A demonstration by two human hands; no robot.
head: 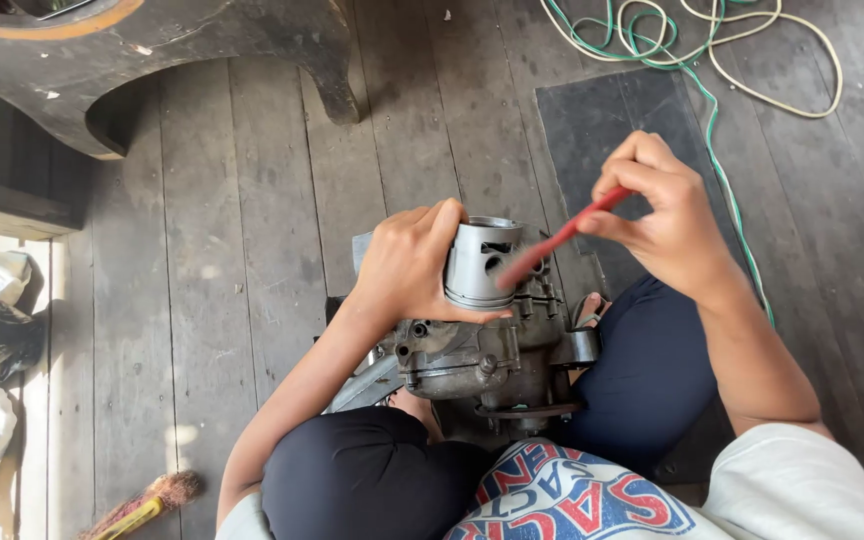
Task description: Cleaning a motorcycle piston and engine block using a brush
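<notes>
Bare grey metal, smooth and cylindrical, forms the piston (480, 262), its side cut by a round pin hole and ringed with grooves near the bottom; it stands upright atop a grimy cast engine case (482, 365) wedged between the person's knees. The left hand (407, 265) wraps its fingers around the piston's side. The right hand (657, 210) pinches a thin red tool (564, 238), whose tip reaches the pin hole. Weathered grey floorboards (242, 230), a dark mat (602, 125) and looped cords (722, 40) lie around.

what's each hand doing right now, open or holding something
Left hand: closed around the silver piston on the engine block.
Right hand: pinching a thin red tool, tip at the piston.
</notes>
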